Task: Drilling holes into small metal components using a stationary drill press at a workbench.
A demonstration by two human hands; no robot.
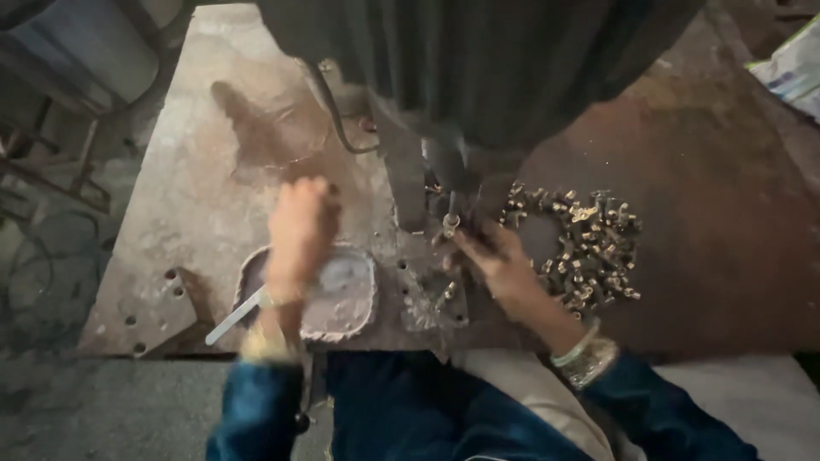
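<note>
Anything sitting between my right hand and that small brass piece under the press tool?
Nothing visible. The right hand has its fingers right beside the small brass piece below the press tool. The heap of brass parts lies off to the hand's other side, clear of that gap.

I am looking down at a rusty metal table (213,188). My left hand (301,226) is up over a flat gray tray (346,294), and it looks blurry. A thin white stick (232,318) pokes out from under my wrist. My right hand (495,260) pinches a small brass piece (450,224) under the dark machine (478,68). Just beside that hand is a pile of little brass bits (589,248). My sleeves are blue.
</note>
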